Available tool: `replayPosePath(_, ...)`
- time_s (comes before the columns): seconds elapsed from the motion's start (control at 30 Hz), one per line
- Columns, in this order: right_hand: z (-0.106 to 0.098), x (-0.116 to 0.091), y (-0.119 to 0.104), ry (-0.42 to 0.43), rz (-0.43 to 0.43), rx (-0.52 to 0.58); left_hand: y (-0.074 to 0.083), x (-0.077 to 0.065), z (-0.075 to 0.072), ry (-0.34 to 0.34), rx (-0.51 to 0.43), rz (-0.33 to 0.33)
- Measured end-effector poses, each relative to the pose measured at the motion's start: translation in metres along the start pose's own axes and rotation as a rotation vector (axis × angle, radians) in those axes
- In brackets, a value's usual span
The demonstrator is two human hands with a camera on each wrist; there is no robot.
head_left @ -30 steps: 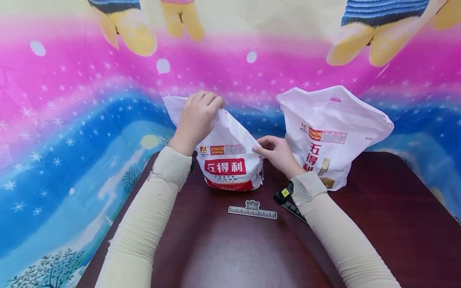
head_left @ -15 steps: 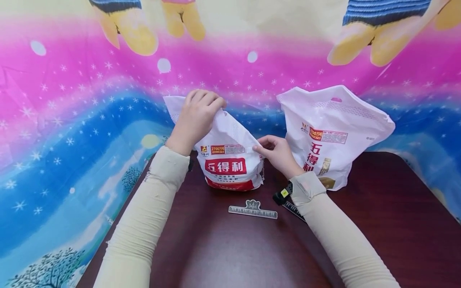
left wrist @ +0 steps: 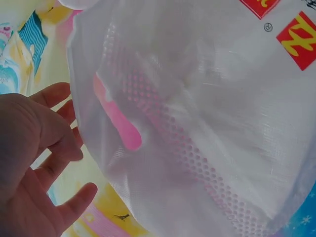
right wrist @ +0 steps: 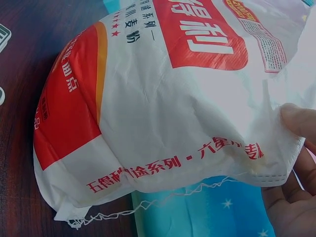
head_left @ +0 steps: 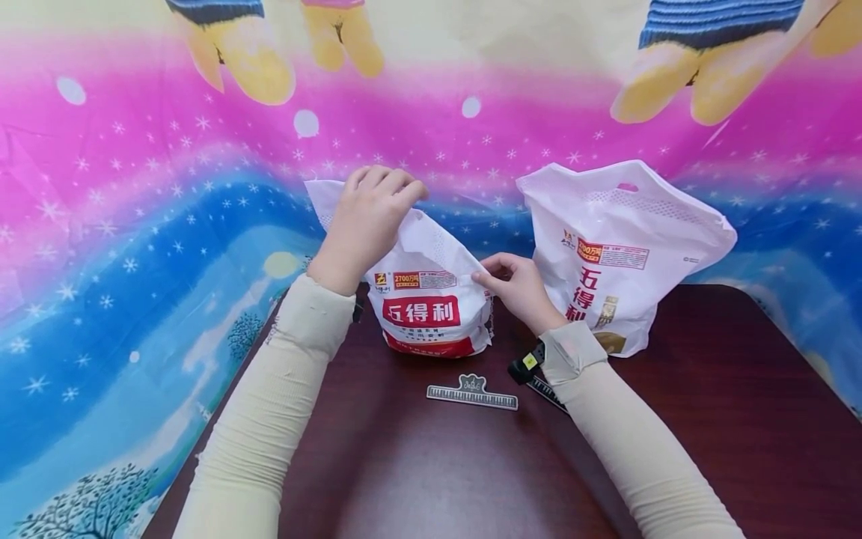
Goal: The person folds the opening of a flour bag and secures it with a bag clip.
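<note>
A white woven flour bag (head_left: 424, 311) with red panels stands left of centre, its top edge sloping down to the right. My left hand (head_left: 367, 217) is over the top of this bag; in the left wrist view its loosely bent fingers (left wrist: 53, 94) lie at the bag's top edge, beside the cut-out handle slot, the thumb and fingers apart. My right hand (head_left: 521, 288) pinches the bag's right side edge, thumb (right wrist: 298, 120) on the front and fingers behind. A loose white stitching thread (right wrist: 163, 200) trails along the bag's side in the right wrist view.
A second white flour bag (head_left: 626, 232) stands upright to the right, a handle slot near its top. A flat clip (head_left: 473, 394) with a piano-key pattern lies in front on the dark table (head_left: 438, 471). Another clip (head_left: 548, 393) lies partly under the right wrist.
My left hand's fingers have lifted slightly and shifted a little right at the bag's top. The right hand keeps its pinch, and both bags stand where they were.
</note>
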State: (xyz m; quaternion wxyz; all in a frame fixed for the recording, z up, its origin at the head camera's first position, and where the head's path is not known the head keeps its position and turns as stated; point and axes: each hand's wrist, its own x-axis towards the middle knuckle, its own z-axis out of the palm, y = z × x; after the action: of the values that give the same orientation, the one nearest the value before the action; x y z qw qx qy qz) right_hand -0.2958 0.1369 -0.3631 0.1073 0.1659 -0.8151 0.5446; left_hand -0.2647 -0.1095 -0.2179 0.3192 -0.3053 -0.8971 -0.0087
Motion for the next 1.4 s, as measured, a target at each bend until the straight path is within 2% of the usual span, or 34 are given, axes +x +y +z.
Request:
replayPosePath(0.17, 0.000, 0.000, 0.000, 0.004, -0.009, -0.002, 0.007, 0.003, 0.000, -0.017, 0.024, 0.014)
replayPosePath(0.37, 0.000, 0.000, -0.001, 0.005, -0.004, -0.018, 0.017, 0.005, 0.007, -0.010, 0.048, 0.084)
replayPosePath(0.57, 0.002, 0.001, 0.000, 0.011, -0.001, -0.029, 0.026, 0.006, 0.015, -0.038, 0.074, 0.130)
replayPosePath(0.8, 0.000, -0.001, 0.000, 0.012, -0.029, -0.021, 0.033, 0.007, 0.027, 0.005, 0.088, 0.197)
replayPosePath(0.97, 0.000, -0.001, 0.000, 0.019, -0.061, -0.024, 0.037, 0.007, 0.034, 0.000, 0.106, 0.235)
replayPosePath(1.1, 0.001, -0.002, 0.000, 0.026, -0.067, -0.030, 0.040, 0.008, 0.038, -0.042, 0.118, 0.243)
replayPosePath(1.4, 0.002, -0.004, -0.001, 0.036, -0.071, -0.034, 0.049, 0.011, 0.043, -0.215, 0.199, 0.203)
